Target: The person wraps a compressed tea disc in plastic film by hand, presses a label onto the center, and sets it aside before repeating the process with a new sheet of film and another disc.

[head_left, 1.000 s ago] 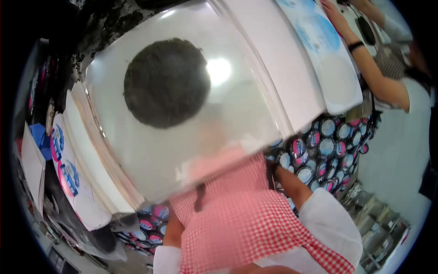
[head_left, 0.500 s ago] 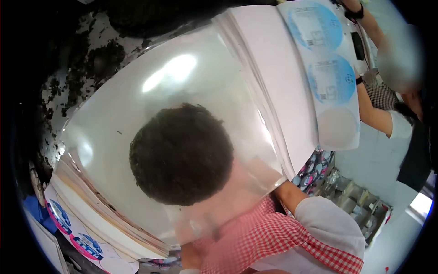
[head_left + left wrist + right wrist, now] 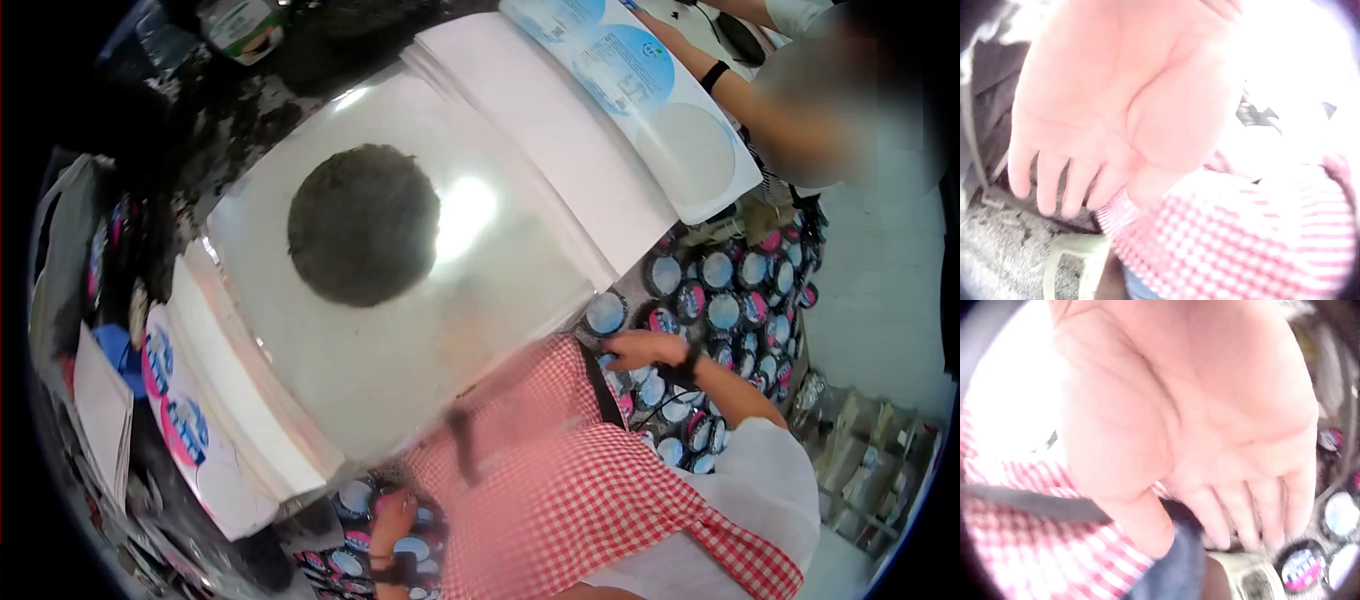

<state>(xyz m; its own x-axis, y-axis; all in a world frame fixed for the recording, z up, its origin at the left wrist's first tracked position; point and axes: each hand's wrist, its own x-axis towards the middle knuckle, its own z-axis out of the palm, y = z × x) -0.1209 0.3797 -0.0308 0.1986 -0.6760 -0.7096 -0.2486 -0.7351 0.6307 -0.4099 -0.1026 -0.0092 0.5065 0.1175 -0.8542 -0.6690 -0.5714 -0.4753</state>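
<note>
Below the near edge of a clear sheet (image 3: 440, 370), both hands hang apart from it, holding nothing. A dark, rough-edged round disc (image 3: 364, 225) shows through the sheet. My right hand (image 3: 645, 350) is at the right of the red checked apron (image 3: 560, 490), in front of many round packs (image 3: 722, 309). At the apron's left side is my left hand (image 3: 393, 518). The left wrist view shows the left palm (image 3: 1116, 106) with relaxed fingers; in the right wrist view the right palm (image 3: 1204, 412) faces the camera, its fingers extended.
White sheets (image 3: 550, 130) and a strip with blue round labels (image 3: 628, 70) lie right of the clear sheet. Pink-and-blue labels (image 3: 185, 430) are at its left. Dark flakes (image 3: 240, 130) cover the surface behind. Another person's arm (image 3: 770, 110) reaches in at upper right, above a compartmented rack (image 3: 860, 460).
The head view has shifted, so the clear sheet and disc sit higher and farther left. Both hands, previously hidden or seen only through the sheet, now show below its edge.
</note>
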